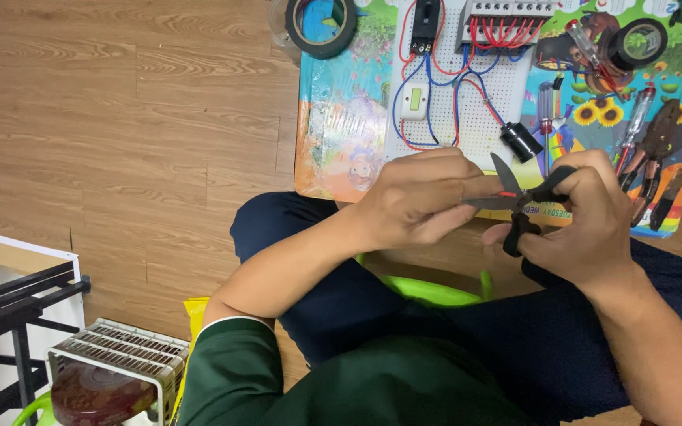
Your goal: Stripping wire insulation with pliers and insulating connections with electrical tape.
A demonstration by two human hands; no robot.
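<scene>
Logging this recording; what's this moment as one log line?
left hand: pinches red wire | right hand: holds scissors, blades open | wiring board ahead

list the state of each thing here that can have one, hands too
scissors: blades open, on a thin red wire
right hand: closed on the black scissor handles
left hand: fingers pinched shut at the blades
tape roll: lying flat on the mat corner
pliers: lying on the mat, unheld
wiring board: wired up, flat on the mat

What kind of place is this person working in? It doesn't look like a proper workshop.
Probably a room at home, used for electrical wiring practice. The person sits on a wood-look floor with a colourful mat spread out, on it a white pegboard wired with a switch, and screwdrivers and pliers beside it.
</scene>
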